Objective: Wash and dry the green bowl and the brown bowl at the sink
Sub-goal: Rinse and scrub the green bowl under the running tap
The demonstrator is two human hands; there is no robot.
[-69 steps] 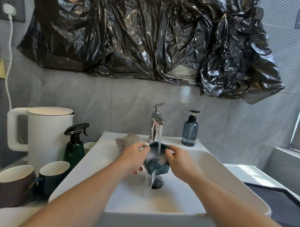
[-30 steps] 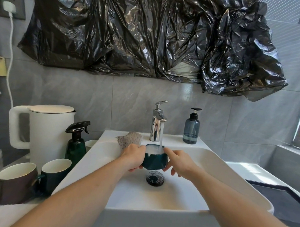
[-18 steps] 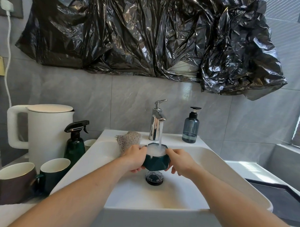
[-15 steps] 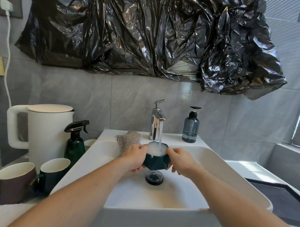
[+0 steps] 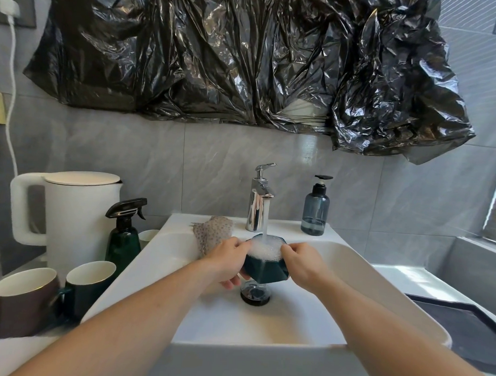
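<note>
Under the running tap point(image 5: 260, 199), your left hand point(image 5: 229, 264) grips the near-left wall of the green bowl point(image 5: 266, 268) and your right hand point(image 5: 301, 264) pinches its right rim, so both are clamped on it, one to each side. It sits upright between them above the drain point(image 5: 255, 293) of the sink point(image 5: 378, 291), mouth up and brimming with foam, so I'd judge emptying it means tipping it forward toward the drain. Well off to your left, nearer your left hand, the brown cup point(image 5: 23, 301) waits on the table by a dark green cup point(image 5: 90, 283).
</note>
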